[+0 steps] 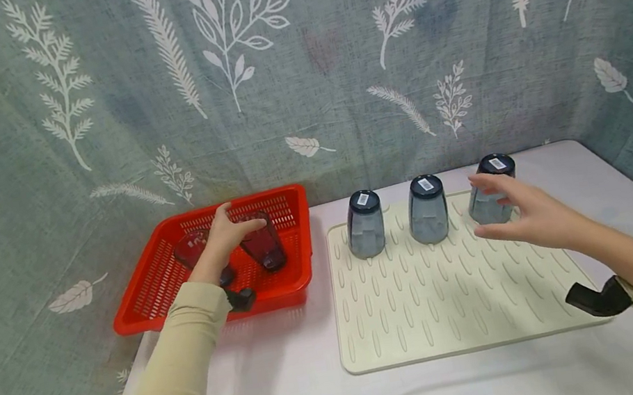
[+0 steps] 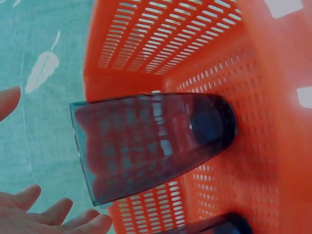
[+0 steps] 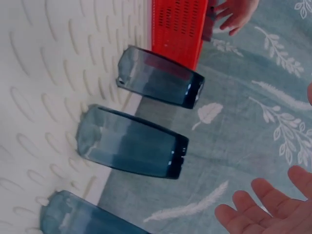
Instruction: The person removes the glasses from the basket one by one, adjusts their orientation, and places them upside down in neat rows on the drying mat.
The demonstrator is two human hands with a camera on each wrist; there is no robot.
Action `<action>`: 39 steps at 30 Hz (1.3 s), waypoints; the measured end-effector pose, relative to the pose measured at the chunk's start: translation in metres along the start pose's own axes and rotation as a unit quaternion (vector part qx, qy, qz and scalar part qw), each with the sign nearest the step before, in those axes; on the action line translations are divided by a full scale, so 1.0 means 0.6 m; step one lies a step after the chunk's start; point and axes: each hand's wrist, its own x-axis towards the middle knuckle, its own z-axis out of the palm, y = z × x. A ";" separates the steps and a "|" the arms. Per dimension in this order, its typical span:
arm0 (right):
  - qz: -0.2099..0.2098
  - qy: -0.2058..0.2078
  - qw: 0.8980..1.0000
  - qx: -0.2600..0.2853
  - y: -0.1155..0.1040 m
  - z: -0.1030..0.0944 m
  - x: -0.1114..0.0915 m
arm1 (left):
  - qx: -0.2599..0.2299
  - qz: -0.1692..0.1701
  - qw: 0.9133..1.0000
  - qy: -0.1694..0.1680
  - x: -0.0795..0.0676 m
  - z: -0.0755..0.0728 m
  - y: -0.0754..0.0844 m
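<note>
My left hand [image 1: 224, 236], fingers spread, hovers over the red plastic basket [image 1: 219, 311] beside a clear drinking glass [image 1: 263, 245]. In the left wrist view that glass [image 2: 151, 146] leans with its wide mouth toward my fingertips [image 2: 100, 224], which stay apart from it. A second glass [image 1: 190, 248] lies left of it, partly hidden by my hand. Over on the right, my right hand [image 1: 524, 207] is held in a wide curve, thumb away from fingers, in front of the rightmost upside-down glass [image 1: 490, 206]. In the right wrist view its fingers [image 3: 253, 214] grasp nothing.
Two more bluish glasses, one in the middle [image 1: 428, 213] and one at the left [image 1: 366, 227], stand upside down along the back of a cream ridged drying mat [image 1: 437, 307]. The mat lies on a white table [image 1: 298, 384]. A patterned grey-green cloth [image 1: 332, 67] hangs behind.
</note>
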 end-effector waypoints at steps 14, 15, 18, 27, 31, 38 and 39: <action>0.023 -0.006 0.999 0.044 0.030 0.029 -0.028 | -0.033 -0.053 0.998 -0.005 0.022 0.006 -0.021; 0.024 -0.007 0.999 0.046 0.032 0.031 -0.030 | -0.038 -0.057 0.998 -0.008 0.023 0.006 -0.022; 0.024 -0.008 0.998 0.049 0.038 0.039 -0.034 | -0.051 -0.075 0.996 -0.018 0.024 0.006 -0.026; 0.026 -0.014 0.997 0.064 0.054 0.054 -0.037 | -0.067 -0.106 0.992 -0.026 0.029 0.006 -0.033; 0.032 -0.019 0.997 0.069 0.057 0.060 -0.038 | -0.076 -0.108 0.991 -0.035 0.031 0.006 -0.038; 0.032 -0.022 0.996 0.081 0.061 0.072 -0.043 | -0.098 -0.104 0.989 -0.031 0.035 0.008 -0.045; 0.032 -0.022 0.996 0.082 0.062 0.073 -0.043 | -0.102 -0.103 0.989 -0.030 0.035 0.008 -0.045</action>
